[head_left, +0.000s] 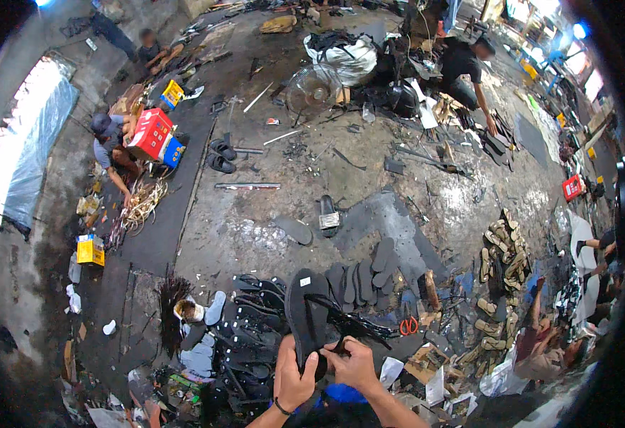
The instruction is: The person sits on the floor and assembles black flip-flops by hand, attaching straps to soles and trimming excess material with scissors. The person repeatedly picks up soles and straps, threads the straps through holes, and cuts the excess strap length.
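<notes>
My left hand [294, 378] grips a black sandal [305, 307] by its near end, thumb on top and fingers beneath. The sandal stands tilted up, with a small white sticker near its far end. On its right side, the fingers of my right hand [351, 364] are closed in a pinch at the sandal's near edge; a dark strip-like part shows there, but its shape is hard to make out. Just left lie rows of black sandals [251, 342] with white stickers. Beyond my right hand lies a bundle of thin black straps [362, 324], partly hidden by the sandal.
Dark soles [359, 282] lie ahead, and orange-handled scissors [409, 326] to the right. A white tub [188, 311] stands at left near grey soles [199, 355]. Tan soles [505, 250] are heaped at right. Further off, people work on the floor near a fan [314, 91].
</notes>
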### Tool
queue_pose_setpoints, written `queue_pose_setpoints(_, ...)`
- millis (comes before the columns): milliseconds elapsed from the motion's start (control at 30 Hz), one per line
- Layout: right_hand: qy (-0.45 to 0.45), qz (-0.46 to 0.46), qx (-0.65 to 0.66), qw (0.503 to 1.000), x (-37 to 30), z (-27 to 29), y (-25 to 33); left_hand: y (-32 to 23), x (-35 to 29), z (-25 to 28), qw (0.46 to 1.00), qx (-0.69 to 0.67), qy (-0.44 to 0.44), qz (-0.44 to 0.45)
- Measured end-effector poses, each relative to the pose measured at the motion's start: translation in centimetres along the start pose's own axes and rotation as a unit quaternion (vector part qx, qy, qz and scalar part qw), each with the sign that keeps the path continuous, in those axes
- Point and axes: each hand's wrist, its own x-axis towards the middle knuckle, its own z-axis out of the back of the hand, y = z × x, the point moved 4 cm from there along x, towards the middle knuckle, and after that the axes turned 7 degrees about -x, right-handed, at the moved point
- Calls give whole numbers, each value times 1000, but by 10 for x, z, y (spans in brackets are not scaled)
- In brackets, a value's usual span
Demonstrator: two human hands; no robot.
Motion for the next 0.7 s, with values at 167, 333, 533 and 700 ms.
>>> queue_pose_setpoints(167,85,13,-15,996,39,8,48,-82,48,25,993,-101,24,58)
queue_pose_setpoints(333,59,41,-34,997,100,8,79,-86,120,34,991,-97,68,58)
queue_pose_setpoints(533,-37,11,-42,998,235,-21,87,-30,286,38,990,-7,135,-29)
queue_pose_setpoints(700,-89,-98,171,976,368,-72,71,-27,450,54,963,-42,259,65)
